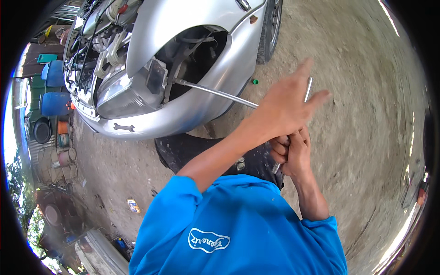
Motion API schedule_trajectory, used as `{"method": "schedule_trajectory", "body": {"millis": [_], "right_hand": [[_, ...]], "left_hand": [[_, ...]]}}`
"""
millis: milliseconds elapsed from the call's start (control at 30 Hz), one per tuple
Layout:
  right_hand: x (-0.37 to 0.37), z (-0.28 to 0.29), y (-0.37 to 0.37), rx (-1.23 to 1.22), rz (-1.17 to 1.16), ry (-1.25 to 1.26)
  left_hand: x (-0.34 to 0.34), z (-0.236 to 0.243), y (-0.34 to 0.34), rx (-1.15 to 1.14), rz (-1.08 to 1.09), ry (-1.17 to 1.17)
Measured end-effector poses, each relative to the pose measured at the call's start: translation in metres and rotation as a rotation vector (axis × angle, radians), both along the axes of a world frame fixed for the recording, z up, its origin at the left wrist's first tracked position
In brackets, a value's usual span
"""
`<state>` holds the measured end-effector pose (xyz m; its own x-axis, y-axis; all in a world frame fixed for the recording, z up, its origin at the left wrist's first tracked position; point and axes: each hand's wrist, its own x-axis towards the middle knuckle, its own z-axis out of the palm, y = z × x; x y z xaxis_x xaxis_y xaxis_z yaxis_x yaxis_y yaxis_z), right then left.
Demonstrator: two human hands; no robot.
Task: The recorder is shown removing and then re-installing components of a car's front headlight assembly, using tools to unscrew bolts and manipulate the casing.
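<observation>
My left hand (pixel 295 103) is raised with its fingers spread, slightly blurred, in front of a thin metal bar (pixel 310 83) that runs down behind it. Below it, my right hand (pixel 293 149) is closed on that bar, whose lower end (pixel 276 168) pokes out under the fingers. A long steel extension (pixel 215 92) reaches from the dark opening beside the headlight (pixel 123 94) of a silver car to behind my left hand; how it joins the bar is hidden. An open-ended wrench (pixel 123 127) lies on the silver bumper (pixel 192 126).
The open engine bay (pixel 101 41) is at upper left, a tire (pixel 265 48) at top. A small green cap (pixel 255 81) lies on the dirt floor (pixel 362 137). Blue drums (pixel 54 104) and buckets (pixel 63 127) line the left side; a long grey metal piece (pixel 98 254) lies at lower left.
</observation>
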<state>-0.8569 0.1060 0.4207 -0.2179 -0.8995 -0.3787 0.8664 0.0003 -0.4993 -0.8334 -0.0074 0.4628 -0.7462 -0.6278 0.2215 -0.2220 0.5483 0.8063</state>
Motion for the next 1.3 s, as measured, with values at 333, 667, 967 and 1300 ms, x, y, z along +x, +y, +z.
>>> {"method": "schedule_trajectory", "body": {"millis": [333, 667, 967, 1300], "right_hand": [[-0.018, -0.027, -0.004, -0.173, 0.032, 0.642], [-0.065, -0.064, -0.013, -0.344, 0.068, 1.521], [-0.111, -0.044, -0.056, -0.603, 0.221, 1.776], [-0.105, -0.007, -0.077, -0.652, 0.032, 2.235]], "left_hand": [[-0.017, 0.016, -0.010, 0.676, -0.244, 0.093], [0.008, 0.018, 0.003, 0.447, -0.268, 0.352], [0.029, -0.008, 0.015, 0.042, -0.340, 0.498], [0.068, -0.036, 0.044, -0.210, -0.337, 0.262]]}}
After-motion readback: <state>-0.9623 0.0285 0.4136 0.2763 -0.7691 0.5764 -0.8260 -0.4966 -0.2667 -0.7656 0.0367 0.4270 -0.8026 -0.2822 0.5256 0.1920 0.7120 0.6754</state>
